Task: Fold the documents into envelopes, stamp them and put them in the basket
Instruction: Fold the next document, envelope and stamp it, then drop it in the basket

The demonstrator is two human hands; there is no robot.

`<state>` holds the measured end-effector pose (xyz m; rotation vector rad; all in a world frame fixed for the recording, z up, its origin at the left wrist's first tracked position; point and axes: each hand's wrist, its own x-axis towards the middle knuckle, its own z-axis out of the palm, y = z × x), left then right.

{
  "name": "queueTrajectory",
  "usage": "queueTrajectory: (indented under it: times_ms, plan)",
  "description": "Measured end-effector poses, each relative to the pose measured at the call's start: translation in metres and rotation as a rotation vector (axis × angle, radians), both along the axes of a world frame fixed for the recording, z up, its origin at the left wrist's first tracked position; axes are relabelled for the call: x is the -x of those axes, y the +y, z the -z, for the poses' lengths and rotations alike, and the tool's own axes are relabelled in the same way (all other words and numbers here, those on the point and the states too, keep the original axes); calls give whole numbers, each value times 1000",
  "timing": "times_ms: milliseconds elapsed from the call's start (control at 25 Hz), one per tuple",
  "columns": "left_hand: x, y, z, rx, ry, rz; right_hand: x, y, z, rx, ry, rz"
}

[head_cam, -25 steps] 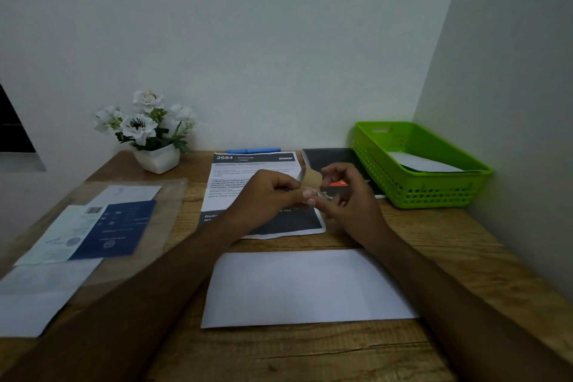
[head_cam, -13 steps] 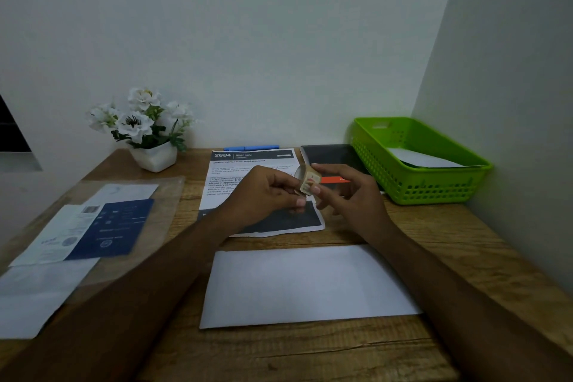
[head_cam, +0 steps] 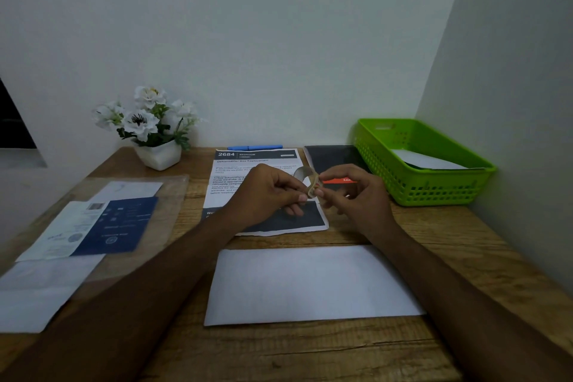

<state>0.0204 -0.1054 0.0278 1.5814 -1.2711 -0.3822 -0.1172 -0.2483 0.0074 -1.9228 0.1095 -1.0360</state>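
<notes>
Pinching grip on both sides: left hand (head_cam: pixel 269 195) and right hand (head_cam: pixel 359 198) each closed by thumb and fingertip on small tan paper stamp (head_cam: pixel 312 189), held in air between them, clear of desk. Curled translucent backing strip (head_cam: pixel 302 171) arching up from stamp. Directly beneath hands: printed white sheet with black header and footer (head_cam: pixel 257 164), flat on wooden desk (head_cam: pixel 310 350). Nearer the body, between both forearms: plain white rectangular envelope (head_cam: pixel 310 282), flat, face bare. Behind right hand: dark booklet with red band (head_cam: pixel 333 156). Far right, against wall: bright green perforated plastic basket (head_cam: pixel 434 195), second white envelope (head_cam: pixel 429 161) lying inside. At back edge: blue pen (head_cam: pixel 254 147); white flowers in white pot (head_cam: pixel 155 136). Left side: clear plastic sleeve (head_cam: pixel 172 194) over blue-and-white leaflet (head_cam: pixel 117 226); blank white paper (head_cam: pixel 40 295) at near corner.
</notes>
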Motion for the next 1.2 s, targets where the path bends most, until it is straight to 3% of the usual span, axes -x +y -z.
queueTrajectory:
  times_ms: [360,840,1040,1200]
  plan:
    - [5,-3,0,12,47,8,-3,-2,6,125,7,47]
    - [-5,0,-3,-59,13,-86,0,-2,-1,48,-51,112]
    - [-39,15,-6,-86,-251,-265,0,-3,1,-108,-49,80]
    - [-93,38,2,-85,-416,-569,0,-4,1,-108,-19,70]
